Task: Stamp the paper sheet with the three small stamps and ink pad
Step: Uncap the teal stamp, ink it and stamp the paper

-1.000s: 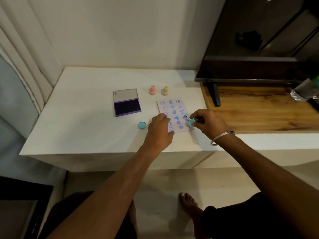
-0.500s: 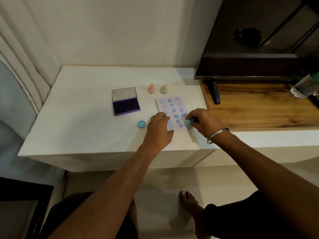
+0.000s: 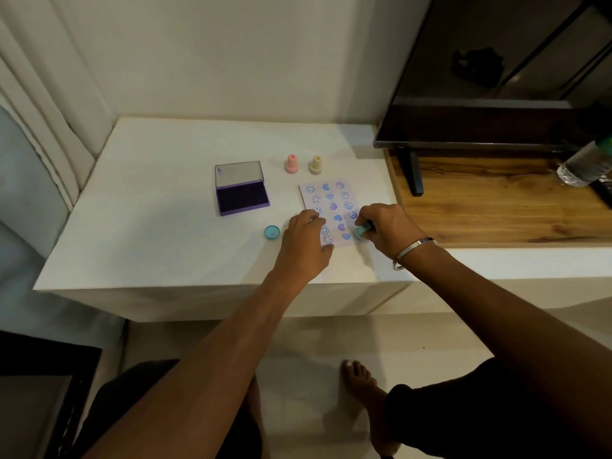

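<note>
Paper sheet (image 3: pixel 331 207) lay on the white surface (image 3: pixel 159 233), near its front edge and just left of the wooden ledge (image 3: pixel 496 207), printed with rows of blue faces and hearts. The left hand (image 3: pixel 306 245) pressed flat and spread on the sheet's near left corner, gripping nothing. The right hand (image 3: pixel 385 228) had its fingers closed around the teal stamp (image 3: pixel 360 232), whose base met the sheet's near right corner. A teal cap (image 3: pixel 272 232) sat just left of the left hand. The ink pad (image 3: pixel 242 193) stood open, well left of the sheet, with bare surface around it. The pink stamp (image 3: pixel 291 164) and yellow stamp (image 3: pixel 315 165) stood upright, side by side, beyond the sheet's far edge.
</note>
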